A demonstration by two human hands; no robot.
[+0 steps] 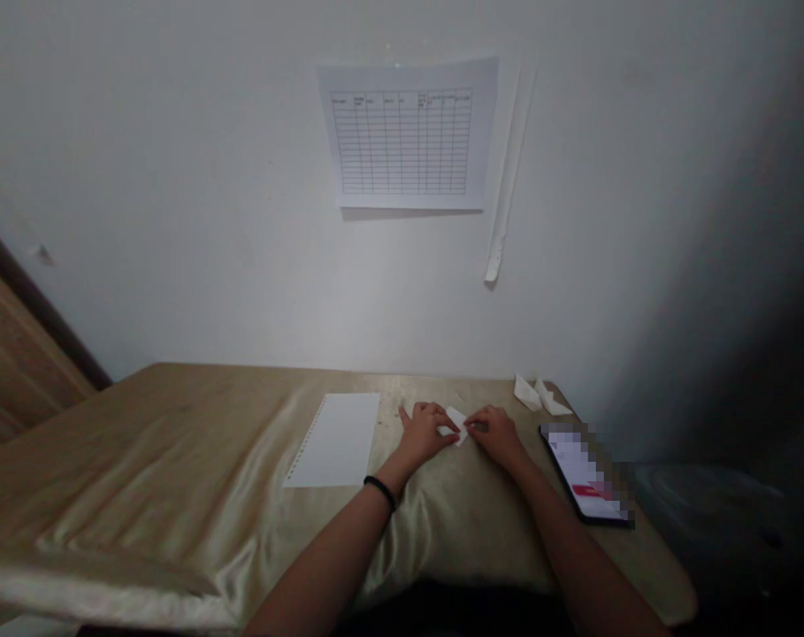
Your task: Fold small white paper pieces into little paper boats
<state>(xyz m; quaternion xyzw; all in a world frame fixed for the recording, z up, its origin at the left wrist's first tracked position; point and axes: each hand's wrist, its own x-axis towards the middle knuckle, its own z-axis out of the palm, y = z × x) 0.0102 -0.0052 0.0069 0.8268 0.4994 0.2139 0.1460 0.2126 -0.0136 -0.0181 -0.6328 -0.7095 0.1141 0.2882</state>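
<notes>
On the surface (pixel 176 451), left to right: a punched sheet (pixel 339 440) lies flat, near your left hand (pixel 425 431), whose narrow grip pinches the small paper (pixel 456 414). The paper lies between your hands, right of the left grip and left of the right; neither hand is clearly nearer, and its long axis cannot be told. Your right hand (pixel 499 433) pinches its right side, grip narrow. Farther right: folded shapes (pixel 526 393), far; a phone (pixel 584 482), nearer.
</notes>
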